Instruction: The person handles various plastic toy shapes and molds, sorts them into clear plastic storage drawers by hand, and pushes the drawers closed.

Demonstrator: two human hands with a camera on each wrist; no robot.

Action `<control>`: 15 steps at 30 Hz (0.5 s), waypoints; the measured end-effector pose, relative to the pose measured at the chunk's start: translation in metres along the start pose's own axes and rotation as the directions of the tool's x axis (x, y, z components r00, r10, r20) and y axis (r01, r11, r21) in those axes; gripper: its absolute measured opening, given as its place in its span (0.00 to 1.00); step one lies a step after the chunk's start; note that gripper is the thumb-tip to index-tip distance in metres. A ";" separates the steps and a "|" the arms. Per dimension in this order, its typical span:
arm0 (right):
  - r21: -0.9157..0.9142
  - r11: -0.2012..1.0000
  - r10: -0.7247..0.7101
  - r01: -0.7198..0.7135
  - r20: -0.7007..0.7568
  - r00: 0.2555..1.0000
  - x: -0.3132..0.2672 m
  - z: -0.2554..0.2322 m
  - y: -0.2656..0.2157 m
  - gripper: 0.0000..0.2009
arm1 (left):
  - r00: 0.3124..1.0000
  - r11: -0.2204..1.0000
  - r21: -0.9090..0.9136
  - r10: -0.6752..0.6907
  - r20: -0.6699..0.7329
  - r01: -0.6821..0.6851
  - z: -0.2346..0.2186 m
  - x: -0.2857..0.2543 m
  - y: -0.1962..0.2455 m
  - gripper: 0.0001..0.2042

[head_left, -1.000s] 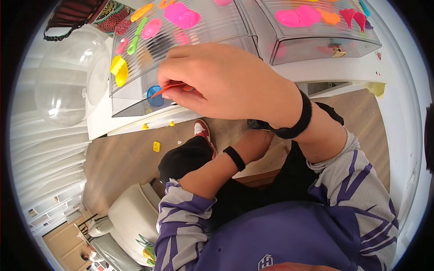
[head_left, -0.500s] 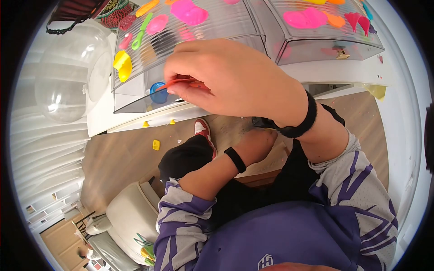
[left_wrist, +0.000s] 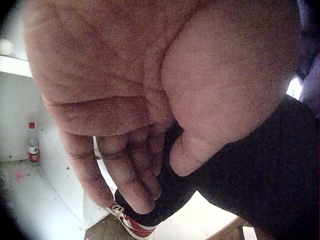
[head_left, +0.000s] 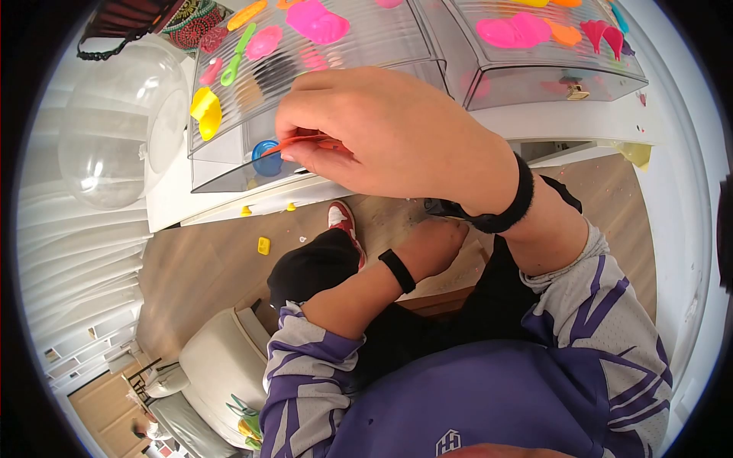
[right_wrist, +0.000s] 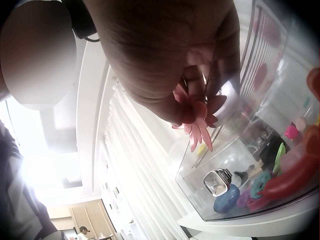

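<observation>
In the head view, my right hand (head_left: 382, 130) pinches a thin red piece (head_left: 304, 140) between thumb and fingers, above the front edge of a clear box (head_left: 221, 182). The right wrist view shows that piece (right_wrist: 201, 132) with several petal-like points, under the fingers of the right hand (right_wrist: 150, 55). A blue round item (head_left: 266, 162) lies inside the box, close below the piece. My left hand (head_left: 437, 243) is low over my legs; in the left wrist view, the left hand (left_wrist: 105, 110) has loosely bent fingers and holds nothing.
Pink moulds (head_left: 319, 21), a green spoon-like toy (head_left: 238, 55) and a yellow toy (head_left: 205, 113) lie on the box lid. A second clear box (head_left: 550, 85) is to the right. A transparent balloon (head_left: 107, 130) is at the left. A bottle (left_wrist: 33, 145) stands inside a white compartment.
The boxes and my right hand with the red piece appear slightly farther right in the head view than a second ago. The pinch on the piece and the left hand's low position look the same.
</observation>
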State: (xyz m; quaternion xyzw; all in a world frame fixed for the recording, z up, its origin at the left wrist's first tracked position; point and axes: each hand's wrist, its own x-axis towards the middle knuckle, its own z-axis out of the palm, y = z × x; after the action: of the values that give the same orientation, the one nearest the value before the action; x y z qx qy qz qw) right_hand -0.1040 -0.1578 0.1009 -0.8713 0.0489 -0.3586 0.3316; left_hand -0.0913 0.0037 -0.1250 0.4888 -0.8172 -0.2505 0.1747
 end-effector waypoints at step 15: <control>0.000 1.000 0.002 -0.002 -0.001 1.000 0.000 0.000 0.000 0.06 | 1.000 1.000 -0.005 0.004 -0.017 -0.005 0.006 0.000 -0.002 0.08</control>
State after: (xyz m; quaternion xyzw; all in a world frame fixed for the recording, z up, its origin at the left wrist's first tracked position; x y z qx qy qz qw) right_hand -0.1040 -0.1574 0.1008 -0.8710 0.0497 -0.3586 0.3320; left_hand -0.0929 0.0042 -0.1315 0.4886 -0.8162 -0.2480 0.1832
